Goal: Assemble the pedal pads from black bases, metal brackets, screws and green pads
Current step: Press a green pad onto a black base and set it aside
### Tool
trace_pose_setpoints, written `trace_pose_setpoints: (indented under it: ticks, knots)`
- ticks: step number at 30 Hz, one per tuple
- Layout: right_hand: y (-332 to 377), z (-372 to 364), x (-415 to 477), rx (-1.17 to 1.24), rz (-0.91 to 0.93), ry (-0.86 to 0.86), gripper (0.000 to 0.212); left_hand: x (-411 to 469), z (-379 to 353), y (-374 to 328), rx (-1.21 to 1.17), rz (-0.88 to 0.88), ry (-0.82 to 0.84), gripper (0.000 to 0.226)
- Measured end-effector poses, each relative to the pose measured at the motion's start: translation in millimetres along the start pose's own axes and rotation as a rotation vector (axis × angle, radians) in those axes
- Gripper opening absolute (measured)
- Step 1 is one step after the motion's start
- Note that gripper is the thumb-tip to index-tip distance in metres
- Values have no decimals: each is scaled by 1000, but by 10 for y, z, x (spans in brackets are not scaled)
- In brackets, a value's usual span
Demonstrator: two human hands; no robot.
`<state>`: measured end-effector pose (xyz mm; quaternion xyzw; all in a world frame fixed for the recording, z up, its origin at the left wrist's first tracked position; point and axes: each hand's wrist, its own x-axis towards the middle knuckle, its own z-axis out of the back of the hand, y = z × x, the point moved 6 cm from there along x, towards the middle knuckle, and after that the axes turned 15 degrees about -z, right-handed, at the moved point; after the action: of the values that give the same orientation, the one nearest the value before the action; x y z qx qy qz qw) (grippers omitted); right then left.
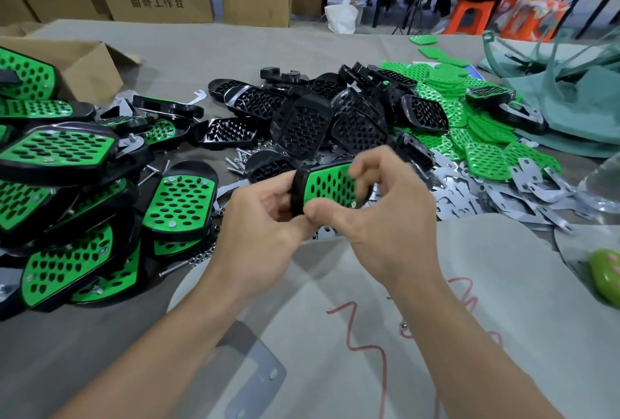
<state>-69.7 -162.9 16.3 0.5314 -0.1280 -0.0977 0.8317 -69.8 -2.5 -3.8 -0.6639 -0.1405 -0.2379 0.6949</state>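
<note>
A pedal pad [327, 185], black base with a green perforated pad on top, is held above the table's middle. My left hand [265, 217] grips its left end. My right hand [379, 203] curls over its right side, thumb pressing the near edge. Behind it lies a heap of bare black bases [302, 116]. Loose green pads [469, 123] spread to the right, metal brackets [496, 193] lie in front of them, and screws [240, 160] are scattered near the bases. Finished green-topped pedals [67, 183] are stacked at the left.
An open cardboard box [84, 62] sits at the far left. Green plastic parts and cloth [570, 99] lie at the right, and a green object [607, 274] at the right edge. One metal bracket [255, 381] lies near me. Boxes, stools and a seated person fill the background.
</note>
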Motion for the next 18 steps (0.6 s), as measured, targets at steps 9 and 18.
trace_pose_setpoints:
  ticks: [9,18]
  knots:
    - [-198,-114,120,-2,-148,181,83,-30,-123,52,-149,90,85,49]
    - [-175,-53,151,171,-166,214,28,12,16,109,-140,180,6,35]
